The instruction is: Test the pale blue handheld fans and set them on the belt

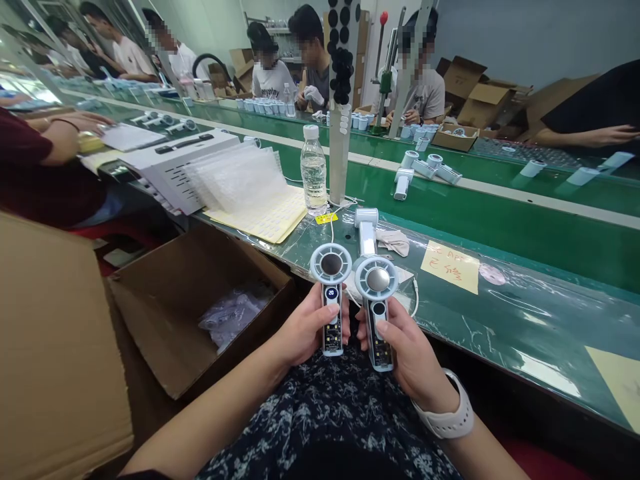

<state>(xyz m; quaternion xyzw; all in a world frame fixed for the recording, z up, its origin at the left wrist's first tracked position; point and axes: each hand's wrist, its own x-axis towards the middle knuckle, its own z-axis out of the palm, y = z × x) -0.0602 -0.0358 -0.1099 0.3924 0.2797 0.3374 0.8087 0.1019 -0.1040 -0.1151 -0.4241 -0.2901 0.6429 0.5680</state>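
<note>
Here we are at the dark-green, glossy workbench (450, 310), and both hands are busy! The left hand (307, 327) has a snug grip on a pale-blue handheld fan with a round, spoked head and a dark centre disc (331, 293), its lit display reading 20. The thumb lies on the light strip just below that display; whether it presses, I can't tell. Over to the right hand (410, 347), fingers wrapped closely round a second pale-blue fan with a shiny silver centre disc (379, 290), its round display dark. Its thumb, too, rests on the front of the handle. Both fans stand side by side over the lap, tilted back, heads close together just in front of the bench edge, circuit boards showing through the handles. A white watch with a perforated strap (447, 410) circles the right wrist.

Right behind them, a white-and-silver fan (367, 233) lies on the bench, a crumpled pale cloth (393, 242) beside it, and further right a yellow paper note with red handwriting (451, 267). Beyond stands a clear plastic water bottle with a white cap (313, 177). Down on the left, an open brown cardboard box (160, 310) holds crumpled clear plastic (235, 317).
</note>
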